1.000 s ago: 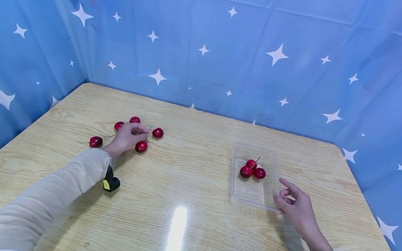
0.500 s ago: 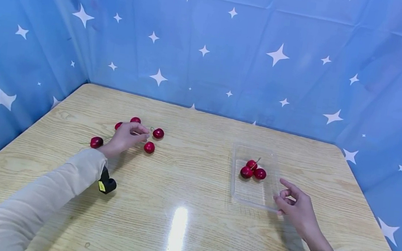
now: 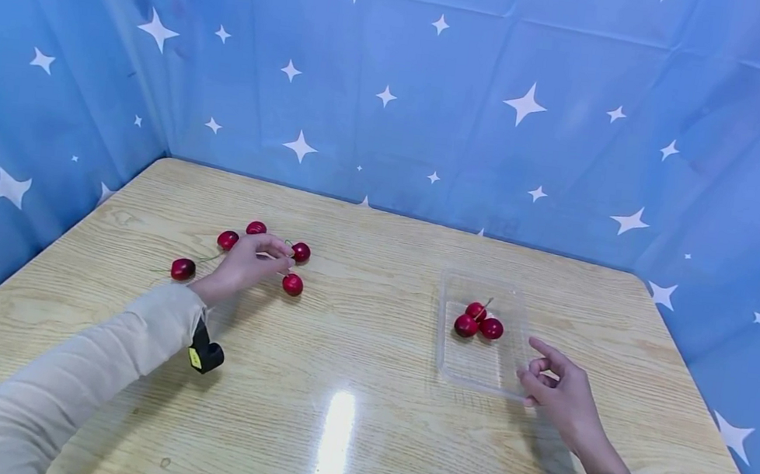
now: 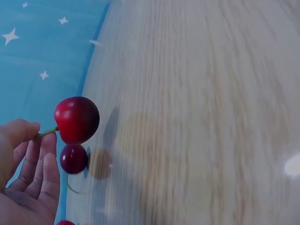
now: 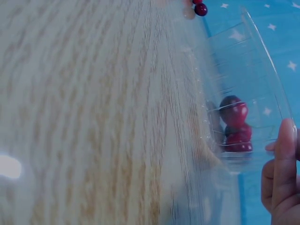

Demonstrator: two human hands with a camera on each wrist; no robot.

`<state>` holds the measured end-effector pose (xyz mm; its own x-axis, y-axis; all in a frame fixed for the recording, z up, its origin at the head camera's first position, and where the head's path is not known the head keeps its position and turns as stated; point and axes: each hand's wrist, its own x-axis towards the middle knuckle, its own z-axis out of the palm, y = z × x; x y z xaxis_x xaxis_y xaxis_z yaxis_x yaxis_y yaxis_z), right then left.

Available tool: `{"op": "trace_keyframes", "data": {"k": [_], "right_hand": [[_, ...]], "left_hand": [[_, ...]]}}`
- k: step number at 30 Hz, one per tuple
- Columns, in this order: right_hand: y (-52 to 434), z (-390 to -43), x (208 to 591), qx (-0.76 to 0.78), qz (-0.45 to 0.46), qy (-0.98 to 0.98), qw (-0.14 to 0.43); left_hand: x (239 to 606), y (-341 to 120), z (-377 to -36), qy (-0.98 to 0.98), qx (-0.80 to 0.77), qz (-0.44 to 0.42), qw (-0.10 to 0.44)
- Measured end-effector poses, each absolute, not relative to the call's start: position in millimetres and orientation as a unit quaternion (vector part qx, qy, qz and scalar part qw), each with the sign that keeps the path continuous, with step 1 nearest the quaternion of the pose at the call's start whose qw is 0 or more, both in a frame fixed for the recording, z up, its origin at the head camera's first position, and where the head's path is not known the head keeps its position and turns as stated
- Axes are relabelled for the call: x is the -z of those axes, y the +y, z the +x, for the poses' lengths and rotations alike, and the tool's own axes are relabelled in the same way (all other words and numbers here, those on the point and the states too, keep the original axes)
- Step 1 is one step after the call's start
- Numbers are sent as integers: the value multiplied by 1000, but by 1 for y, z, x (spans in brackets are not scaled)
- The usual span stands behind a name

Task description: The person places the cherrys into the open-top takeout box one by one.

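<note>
My left hand [image 3: 252,263] pinches the green stem of a red cherry [image 4: 77,119] between thumb and fingertip. The fruit hangs from the stem, off the table in the left wrist view. Just behind it lies a darker cherry [image 3: 301,252] with a curved stem. At the right, my right hand [image 3: 562,395] grips the near right rim of a clear plastic container [image 3: 473,377], thumb on one side of the wall and a fingertip on the other. Inside the container, three cherries [image 5: 234,112] sit together, one with its stem pointing up.
On the wooden table [image 3: 246,425], a cherry [image 3: 182,269] lies left of my left hand, and two more, a cherry [image 3: 228,240] and another cherry [image 3: 256,228], lie behind it. A blue star-patterned cloth [image 3: 422,117] stands along the back and sides.
The cherry under my left hand has moved right and come up off the table by its stem. My left hand has shifted slightly right. My right hand and the container stay put.
</note>
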<state>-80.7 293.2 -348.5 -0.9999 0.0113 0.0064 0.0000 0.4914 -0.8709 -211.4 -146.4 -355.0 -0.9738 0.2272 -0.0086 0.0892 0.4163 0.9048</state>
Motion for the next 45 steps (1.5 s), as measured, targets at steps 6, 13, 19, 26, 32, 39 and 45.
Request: {"op": "trace_keyframes", "data": {"k": [6,13,19,26,32,39,45], "right_hand": [[292,-80,348,-501,-4,-865,6],[292,-79,349,-496,-3,-868,7],[292,-80,348,-499,-8,-867,5],[292,-80,347,-505,-4,-863,7],[292,-80,348,-500,-1,-866,13],[294,-80,349,-504,3,-864,10],[295,-81,352,-506,0,-863,15]], "left_hand": [[356,-134,-205,831,-539,122,60],[353,-117,-198,828,-538,150,54],[346,-106,-196,826,-536,165,60],[349,-95,-200,826,-529,184,70],[347,-86,-206,830,-515,200,73],[332,-71,-210,828,-506,226,90],[318,-53,-211,827,-495,239,119]]}}
